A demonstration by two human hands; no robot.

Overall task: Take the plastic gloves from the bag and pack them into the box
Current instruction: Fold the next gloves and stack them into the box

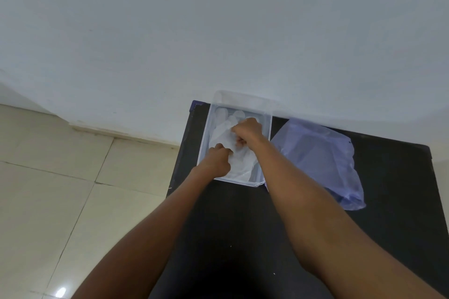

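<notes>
A clear plastic box (266, 126) stands at the far left of a black table (388, 189), against the wall. Translucent white plastic gloves (222, 132) lie flat inside it, fingers pointing away from me. My left hand (217, 161) is inside the box at its near left side, fingers curled down onto the gloves. My right hand (246, 132) is over the middle of the box, fingers closed and pinching glove plastic. A bluish translucent bag (320, 160) lies on the table just right of the box.
A white wall (218, 31) rises directly behind the table. Beige floor tiles (60, 189) lie to the left, below the table's left edge. The bag's open side touches the box's right wall.
</notes>
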